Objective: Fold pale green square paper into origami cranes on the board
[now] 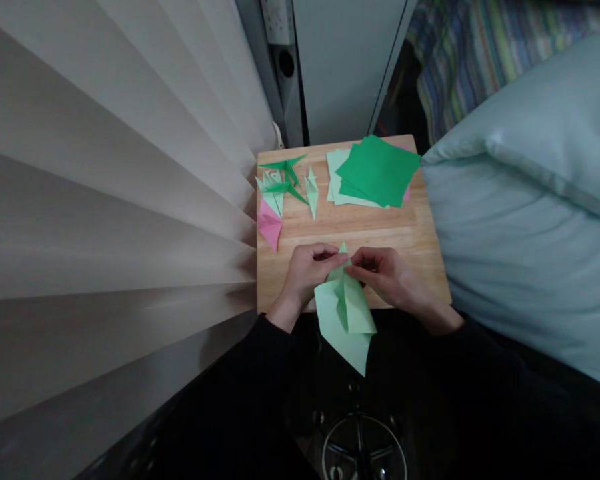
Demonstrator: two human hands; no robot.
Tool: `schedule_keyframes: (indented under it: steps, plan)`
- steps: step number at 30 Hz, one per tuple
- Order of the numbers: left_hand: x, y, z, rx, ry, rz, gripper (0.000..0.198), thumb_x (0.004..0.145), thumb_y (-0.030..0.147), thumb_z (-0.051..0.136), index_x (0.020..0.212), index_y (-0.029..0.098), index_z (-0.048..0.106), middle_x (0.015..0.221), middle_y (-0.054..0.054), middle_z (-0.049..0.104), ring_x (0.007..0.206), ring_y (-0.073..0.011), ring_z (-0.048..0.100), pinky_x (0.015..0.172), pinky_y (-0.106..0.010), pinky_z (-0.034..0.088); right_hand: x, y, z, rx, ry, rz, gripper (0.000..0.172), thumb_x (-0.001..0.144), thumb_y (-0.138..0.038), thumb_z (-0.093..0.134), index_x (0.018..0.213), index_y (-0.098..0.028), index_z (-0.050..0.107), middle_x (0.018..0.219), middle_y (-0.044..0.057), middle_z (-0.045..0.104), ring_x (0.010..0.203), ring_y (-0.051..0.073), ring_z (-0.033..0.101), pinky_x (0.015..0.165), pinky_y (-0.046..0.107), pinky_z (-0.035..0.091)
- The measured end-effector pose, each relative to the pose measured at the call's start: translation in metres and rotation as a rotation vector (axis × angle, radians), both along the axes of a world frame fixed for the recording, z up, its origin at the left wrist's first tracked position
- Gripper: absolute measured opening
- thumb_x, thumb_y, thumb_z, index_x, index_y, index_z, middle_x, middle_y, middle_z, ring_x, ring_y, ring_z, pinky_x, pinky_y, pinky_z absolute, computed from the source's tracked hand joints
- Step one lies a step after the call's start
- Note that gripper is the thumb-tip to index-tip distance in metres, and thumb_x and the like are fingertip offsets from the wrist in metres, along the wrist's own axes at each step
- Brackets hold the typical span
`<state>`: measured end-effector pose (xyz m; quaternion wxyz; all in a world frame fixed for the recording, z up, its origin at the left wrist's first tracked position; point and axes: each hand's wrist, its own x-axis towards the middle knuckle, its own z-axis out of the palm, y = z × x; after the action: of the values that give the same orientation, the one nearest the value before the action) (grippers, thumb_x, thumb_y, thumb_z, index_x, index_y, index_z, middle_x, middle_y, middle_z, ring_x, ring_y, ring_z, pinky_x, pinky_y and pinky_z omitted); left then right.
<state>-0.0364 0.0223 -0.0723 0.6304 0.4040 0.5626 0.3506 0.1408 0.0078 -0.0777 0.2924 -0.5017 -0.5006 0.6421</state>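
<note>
A partly folded sheet of light green origami paper (347, 333) is held between my two hands, its pointed tip facing away from me and its wider end hanging past the near edge of the wooden table (300, 263). Thumb and fingers of my left hand (310, 270) pinch the paper on the left, close to the tip. From the other side, my right hand (387, 273) pinches it near the same tip. Creases run down the middle of the sheet, and a flap stands up there.
Folded green paper pieces (285, 187), a pale green one (311, 193) and a pink one (269, 225) lie at the table's left. Square paper sheets (380, 170) are stacked at the back right. A pleated curtain (130, 200) borders the left, pale blue bedding (520, 220) the right.
</note>
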Motion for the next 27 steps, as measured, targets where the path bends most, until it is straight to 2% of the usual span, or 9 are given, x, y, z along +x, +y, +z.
schedule_keyframes:
  steps: [7, 14, 19, 27]
  plan:
    - [0.003, -0.001, 0.005, 0.033, -0.019, -0.013, 0.032, 0.066, 0.046, 0.087, 0.068, 0.016, 0.075, 0.068, -0.001, 0.066, 0.060, -0.0111, 0.051, 0.055, -0.025, 0.037, -0.001, 0.001, -0.002, -0.007, -0.011, -0.021, 0.029, 0.077, -0.044, 0.077, 0.070, -0.020, 0.063, 0.066, -0.001, 0.061, 0.062, 0.014, 0.053, 0.058, 0.029, 0.040]
    - [0.004, -0.002, 0.005, 0.042, -0.030, -0.013, 0.036, 0.068, 0.049, 0.087, 0.067, 0.016, 0.072, 0.057, 0.004, 0.054, 0.051, -0.0072, 0.039, 0.050, -0.025, 0.025, -0.003, 0.002, -0.004, 0.021, 0.059, -0.110, 0.028, 0.082, -0.047, 0.077, 0.077, -0.019, 0.071, 0.076, 0.002, 0.069, 0.071, 0.016, 0.060, 0.067, 0.031, 0.047]
    - [0.005, -0.004, 0.003, 0.054, -0.023, 0.053, 0.028, 0.069, 0.041, 0.086, 0.076, 0.016, 0.075, 0.060, 0.003, 0.058, 0.054, -0.0082, 0.043, 0.053, -0.025, 0.031, -0.001, 0.000, -0.005, 0.026, 0.042, -0.090, 0.028, 0.083, -0.045, 0.077, 0.074, -0.019, 0.069, 0.074, 0.002, 0.069, 0.071, 0.017, 0.061, 0.068, 0.032, 0.048]
    - [0.008, -0.006, 0.012, 0.021, -0.047, 0.131, 0.021, 0.070, 0.035, 0.082, 0.073, 0.016, 0.075, 0.054, 0.004, 0.055, 0.053, -0.0085, 0.043, 0.056, -0.026, 0.034, -0.001, 0.000, 0.000, 0.062, -0.010, -0.040, 0.028, 0.084, -0.044, 0.074, 0.072, -0.019, 0.068, 0.072, 0.002, 0.067, 0.068, 0.016, 0.058, 0.065, 0.031, 0.045]
